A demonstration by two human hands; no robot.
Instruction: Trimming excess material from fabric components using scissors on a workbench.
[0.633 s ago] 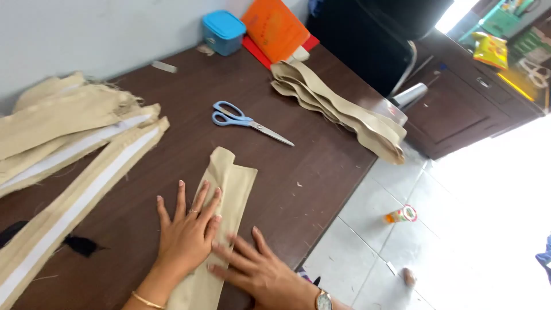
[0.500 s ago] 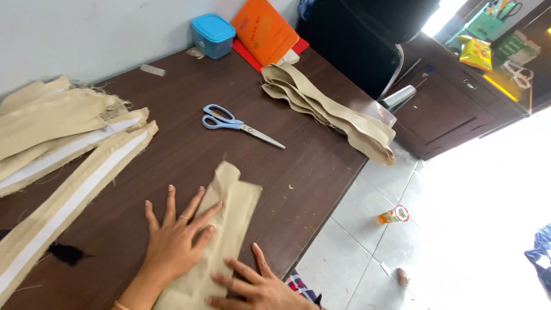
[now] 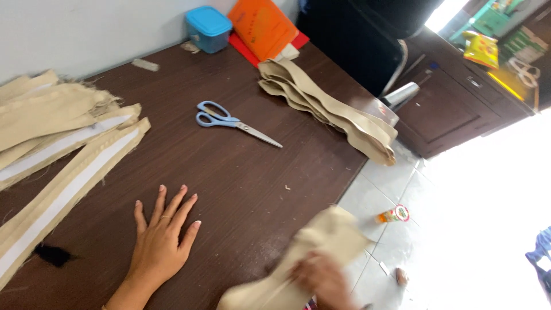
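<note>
while the left hand (image 3: 160,241) lies flat, fingers spread, the blurred right hand (image 3: 321,278) clutches the beige fabric piece (image 3: 327,238).

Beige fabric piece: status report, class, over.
Left hand flat on table, empty. Right hand gripping beige fabric piece at table edge, blurred. Scissors well clear.

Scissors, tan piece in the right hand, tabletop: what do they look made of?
Scissors: light blue handles, likely plastic; blades grey with a metallic shine. Tan piece in the right hand: looks like woven cloth, matte and limp, though motion blur hides its weave; the similar strips at the left show frayed edges. Tabletop: dark brown wood grain, slight sheen; solid wood or laminate, cannot tell.
</note>
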